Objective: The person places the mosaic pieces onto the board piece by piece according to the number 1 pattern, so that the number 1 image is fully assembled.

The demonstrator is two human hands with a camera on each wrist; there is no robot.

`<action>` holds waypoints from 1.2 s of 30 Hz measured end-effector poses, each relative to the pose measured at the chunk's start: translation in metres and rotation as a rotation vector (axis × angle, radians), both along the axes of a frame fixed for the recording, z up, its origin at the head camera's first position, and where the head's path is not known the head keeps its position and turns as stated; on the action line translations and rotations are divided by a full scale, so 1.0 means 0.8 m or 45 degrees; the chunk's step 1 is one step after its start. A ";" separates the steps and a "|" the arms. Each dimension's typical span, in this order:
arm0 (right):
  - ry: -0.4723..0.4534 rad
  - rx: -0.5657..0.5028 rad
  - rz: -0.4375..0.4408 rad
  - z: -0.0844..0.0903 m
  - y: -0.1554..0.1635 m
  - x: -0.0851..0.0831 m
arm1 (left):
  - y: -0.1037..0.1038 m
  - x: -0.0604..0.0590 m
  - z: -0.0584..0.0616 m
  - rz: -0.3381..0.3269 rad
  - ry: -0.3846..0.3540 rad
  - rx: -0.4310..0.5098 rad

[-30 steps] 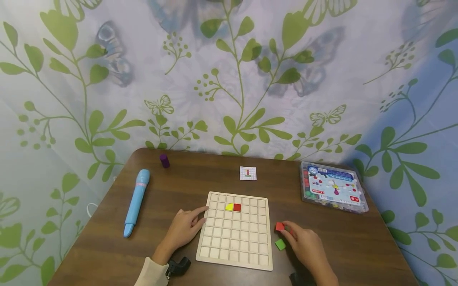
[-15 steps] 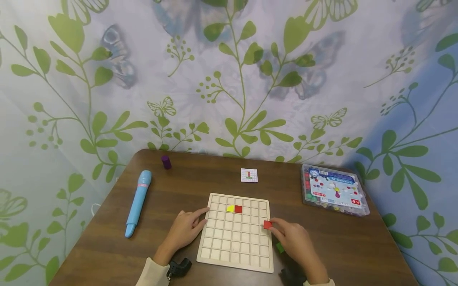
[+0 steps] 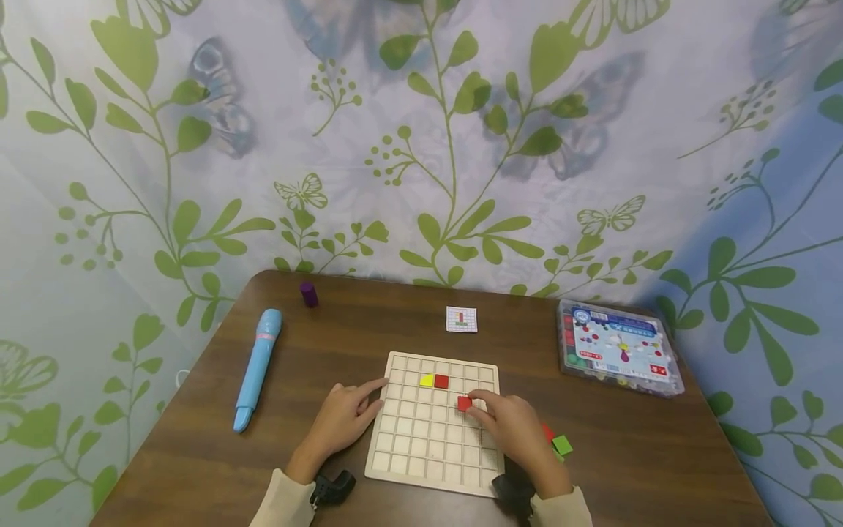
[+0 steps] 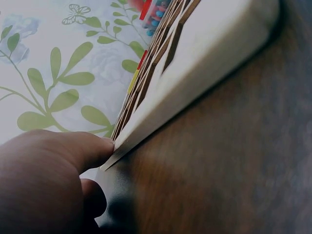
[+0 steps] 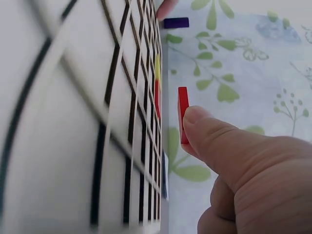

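Left hand (image 3: 342, 422) — on the surface (image 3: 197, 468), forefinger straight, touching the grid board's (image 3: 421, 454) left edge. Right hand (image 3: 510, 432) — fingers (image 5: 214, 141) pinching a red tile (image 3: 464, 402) just above the board. Green tile (image 3: 562, 444) right of the board. Yellow tile (image 3: 426, 380) and second red tile (image 3: 441, 380) set side by side near the board's far edge. Farther — blue pen (image 3: 257, 368), card (image 3: 461, 319), box (image 3: 615, 355).

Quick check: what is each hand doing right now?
Left hand: open, fingertips resting on the wooden grid board.
Right hand: pinching a red tile above the board.

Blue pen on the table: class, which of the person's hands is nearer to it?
Left. The left hand rests at the grid board's left edge, a gap right of the blue pen; the right hand is over the board's right side.
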State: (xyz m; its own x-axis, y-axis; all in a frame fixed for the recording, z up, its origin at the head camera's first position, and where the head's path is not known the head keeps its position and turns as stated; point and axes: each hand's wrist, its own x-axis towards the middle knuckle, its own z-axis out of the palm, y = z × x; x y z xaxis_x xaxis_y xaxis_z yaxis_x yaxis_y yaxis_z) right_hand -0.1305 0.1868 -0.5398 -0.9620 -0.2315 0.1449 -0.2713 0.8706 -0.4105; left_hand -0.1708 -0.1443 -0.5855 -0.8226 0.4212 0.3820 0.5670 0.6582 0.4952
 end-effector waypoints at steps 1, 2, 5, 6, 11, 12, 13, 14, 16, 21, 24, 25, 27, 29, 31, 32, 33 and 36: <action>0.006 -0.007 0.014 0.000 -0.003 -0.002 | 0.001 0.000 0.000 0.000 0.001 0.004; 0.010 -0.010 0.025 -0.001 -0.006 -0.005 | 0.002 0.000 0.000 0.000 -0.002 0.007; -0.005 -0.020 0.029 -0.005 -0.014 -0.009 | 0.005 0.001 -0.001 -0.012 -0.018 0.004; -0.016 -0.027 0.027 -0.007 -0.016 -0.010 | 0.007 0.001 -0.001 -0.015 -0.027 0.000; -0.025 -0.078 0.018 -0.016 -0.023 -0.014 | 0.010 0.003 -0.003 -0.009 -0.058 -0.023; -0.019 -0.098 0.022 -0.018 -0.025 -0.015 | 0.011 0.003 -0.003 -0.004 -0.060 -0.025; -0.008 -0.115 0.028 -0.020 -0.027 -0.016 | 0.011 0.002 -0.003 -0.001 -0.061 -0.025; 0.006 -0.132 0.036 -0.021 -0.028 -0.017 | 0.011 0.002 -0.003 0.000 -0.061 -0.025; 0.006 -0.173 0.047 -0.023 -0.031 -0.019 | 0.011 0.001 -0.002 0.000 -0.059 -0.029; -0.058 -0.244 0.053 -0.028 -0.038 -0.021 | 0.010 -0.001 -0.001 -0.002 -0.039 -0.032; -0.069 -0.248 0.038 -0.031 -0.042 -0.020 | 0.008 0.000 -0.001 0.006 -0.032 -0.030; -0.061 -0.244 0.032 -0.032 -0.044 -0.020 | 0.007 0.001 -0.002 0.006 -0.029 -0.027; -0.048 -0.234 0.021 -0.034 -0.046 -0.020 | 0.006 0.003 -0.002 0.014 -0.030 -0.023; -0.031 -0.219 0.013 -0.034 -0.048 -0.019 | 0.004 0.004 -0.001 0.018 -0.031 -0.021; -0.019 -0.207 0.003 -0.033 -0.049 -0.020 | 0.003 0.004 0.000 0.021 -0.036 -0.023; -0.018 -0.202 -0.001 -0.033 -0.050 -0.020 | 0.003 0.003 0.000 0.024 -0.042 -0.028; -0.020 -0.197 -0.005 -0.032 -0.051 -0.021 | 0.002 0.003 0.000 0.026 -0.046 -0.032; -0.026 -0.192 -0.011 -0.030 -0.052 -0.023 | 0.001 0.002 0.002 0.028 -0.055 -0.039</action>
